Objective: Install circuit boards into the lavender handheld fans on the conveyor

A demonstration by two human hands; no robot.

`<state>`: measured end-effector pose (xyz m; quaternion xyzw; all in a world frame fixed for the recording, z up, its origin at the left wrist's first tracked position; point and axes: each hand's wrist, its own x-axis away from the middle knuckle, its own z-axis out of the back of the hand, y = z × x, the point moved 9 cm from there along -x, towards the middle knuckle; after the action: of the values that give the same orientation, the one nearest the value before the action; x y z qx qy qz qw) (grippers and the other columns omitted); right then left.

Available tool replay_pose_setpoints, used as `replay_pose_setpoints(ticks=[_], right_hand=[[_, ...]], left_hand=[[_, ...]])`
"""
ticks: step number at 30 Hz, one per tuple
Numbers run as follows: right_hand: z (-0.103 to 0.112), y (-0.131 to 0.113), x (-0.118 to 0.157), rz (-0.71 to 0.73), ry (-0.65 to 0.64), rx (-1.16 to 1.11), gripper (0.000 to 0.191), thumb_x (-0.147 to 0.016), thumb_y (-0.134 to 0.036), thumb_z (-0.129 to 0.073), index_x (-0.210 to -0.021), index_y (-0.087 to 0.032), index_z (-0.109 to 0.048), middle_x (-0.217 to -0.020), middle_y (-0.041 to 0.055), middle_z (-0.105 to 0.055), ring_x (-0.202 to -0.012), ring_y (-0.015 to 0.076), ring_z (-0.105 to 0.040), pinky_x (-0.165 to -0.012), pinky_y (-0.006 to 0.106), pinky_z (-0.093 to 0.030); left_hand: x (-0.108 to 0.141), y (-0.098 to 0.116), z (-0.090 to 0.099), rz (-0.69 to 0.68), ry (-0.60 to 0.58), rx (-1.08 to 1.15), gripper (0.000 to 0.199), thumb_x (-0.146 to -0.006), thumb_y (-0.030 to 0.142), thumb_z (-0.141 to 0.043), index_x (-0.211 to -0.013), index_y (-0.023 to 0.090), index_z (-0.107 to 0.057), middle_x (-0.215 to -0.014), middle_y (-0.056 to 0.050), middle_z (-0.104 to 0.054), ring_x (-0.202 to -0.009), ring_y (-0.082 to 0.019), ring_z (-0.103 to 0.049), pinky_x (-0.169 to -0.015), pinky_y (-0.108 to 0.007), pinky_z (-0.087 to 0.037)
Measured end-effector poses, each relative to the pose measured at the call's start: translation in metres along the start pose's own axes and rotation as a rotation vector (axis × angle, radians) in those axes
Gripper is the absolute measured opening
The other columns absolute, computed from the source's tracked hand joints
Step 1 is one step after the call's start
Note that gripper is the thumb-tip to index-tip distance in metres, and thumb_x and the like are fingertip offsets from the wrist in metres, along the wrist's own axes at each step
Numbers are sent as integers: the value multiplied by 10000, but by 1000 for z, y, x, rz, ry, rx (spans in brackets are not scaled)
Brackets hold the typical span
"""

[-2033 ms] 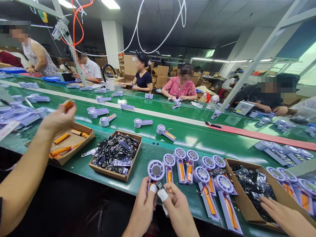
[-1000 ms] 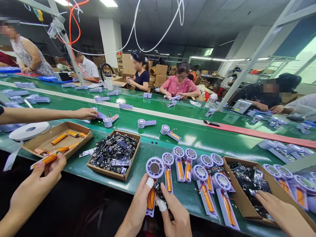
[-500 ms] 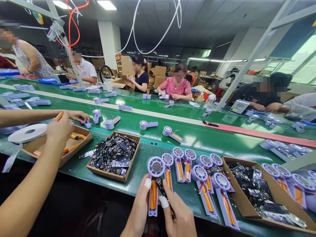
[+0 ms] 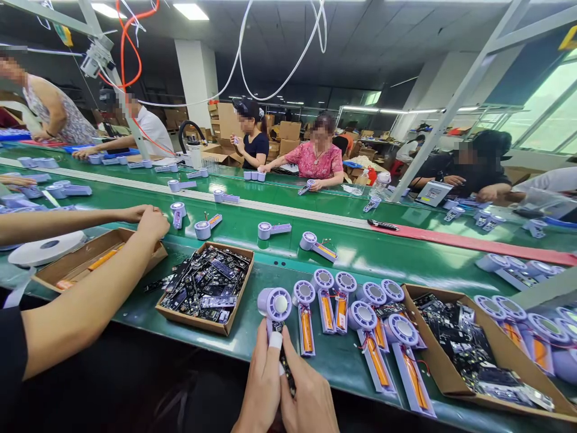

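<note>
At the near table edge, my left hand (image 4: 260, 379) is closed around the handle of a purple handheld fan (image 4: 276, 304), its round head pointing away from me. Pinched in my right hand (image 4: 311, 397) is a narrow black circuit board (image 4: 285, 367), lying along the open side of the handle. My fingers hide most of the handle and much of the board, so I cannot tell whether the board sits inside. White covers wrap some of my fingertips. Just right stands another purple fan (image 4: 304, 293) with an orange battery in its handle.
Cardboard boxes of circuit boards stand left (image 4: 161, 310) and right (image 4: 433, 370), with several fans between. A co-worker's arms (image 4: 90, 300) reach over a battery box (image 4: 47, 278) beside a white tape roll (image 4: 45, 248). Spaced fans lie on the green conveyor (image 4: 238, 255); people sit beyond.
My hands have drawn together, bringing the board against the handle, and the fan has turned sideways. The co-worker's nearer hand has moved right to meet the other one.
</note>
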<state>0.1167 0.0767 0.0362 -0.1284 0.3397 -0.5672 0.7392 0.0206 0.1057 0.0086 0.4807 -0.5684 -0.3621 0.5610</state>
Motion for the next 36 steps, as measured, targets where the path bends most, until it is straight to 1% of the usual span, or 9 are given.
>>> replay_pose_setpoints(ticks=[4, 9, 15, 19, 23, 27, 30, 33, 36], right_hand=[[-6, -2, 2, -10, -140, -30, 802, -779, -141, -457, -1527, -190, -174, -1086, 105, -713, -842, 275, -702, -700, 364, -571], [3, 13, 10, -194, -49, -220, 585, -896, -257, -433, -1474, -209, -355, -1104, 82, -707, -841, 224, -683, -746, 306, -549], [4, 9, 17, -292, -33, -410, 569, -883, -322, -484, -1421, -140, -449, -767, 51, -702, -593, 169, -587, -581, 237, -511], [4, 13, 17, -325, -47, -529, 604, -856, -326, -542, -1417, -123, -452, -670, 33, -663, -549, 149, -548, -528, 208, -488], [2, 14, 15, -339, -130, -634, 621, -844, -296, -563, -1427, -126, -432, -650, 21, -670, -513, 139, -559, -512, 206, -495], [8, 11, 11, -336, -110, -751, 625, -831, -306, -593, -1415, -133, -451, -980, 90, -739, -871, 220, -683, -768, 265, -550], [10, 9, 9, -328, -89, -864, 576, -847, -342, -579, -1386, -157, -496, -1297, 85, -614, -1228, 251, -544, -1025, 321, -422], [11, 7, 10, -318, -88, -924, 534, -873, -358, -541, -1377, -184, -508, -1371, 55, -548, -1311, 240, -460, -1104, 365, -322], [16, 8, 12, -294, -53, -821, 528, -865, -360, -533, -1364, -187, -527, -1317, 69, -596, -1230, 273, -545, -1023, 407, -433]], left_hand=[[-6, -8, 2, 26, -21, 135, 558, -880, 490, -514, -1356, 201, -490, -1521, -64, -395, -1450, -254, -218, -1187, -379, -172], [-13, -14, -1, -15, -124, 295, 506, -903, 478, -494, -1326, 202, -524, -1414, -77, -530, -1376, -284, -375, -1151, -425, -268], [-16, -13, 4, -118, -126, 86, 588, -818, 327, -630, -1370, 215, -460, -1450, -83, -482, -1382, -279, -363, -1133, -378, -290], [-16, -1, -4, -230, -186, -41, 551, -874, 319, -576, -1388, 207, -416, -1434, -98, -485, -1354, -250, -400, -1121, -357, -303], [-17, 6, -4, -267, -149, -102, 483, -902, 345, -540, -1353, 197, -453, -1360, -107, -553, -1285, -262, -473, -1067, -359, -362], [-17, 5, -3, -272, -111, -121, 460, -901, 344, -520, -1335, 197, -478, -1361, -105, -553, -1309, -271, -447, -1080, -367, -340], [-16, 0, 0, -219, -81, -127, 479, -901, 349, -492, -1350, 184, -465, -1376, -113, -539, -1338, -280, -408, -1098, -392, -308], [-13, 2, 2, -191, -52, -134, 478, -910, 363, -464, -1355, 186, -461, -1354, -111, -556, -1321, -283, -421, -1075, -400, -325], [-11, 8, 3, -195, -10, -126, 435, -906, 342, -459, -1319, 212, -501, -1290, -86, -597, -1249, -275, -482, -1028, -373, -359]])
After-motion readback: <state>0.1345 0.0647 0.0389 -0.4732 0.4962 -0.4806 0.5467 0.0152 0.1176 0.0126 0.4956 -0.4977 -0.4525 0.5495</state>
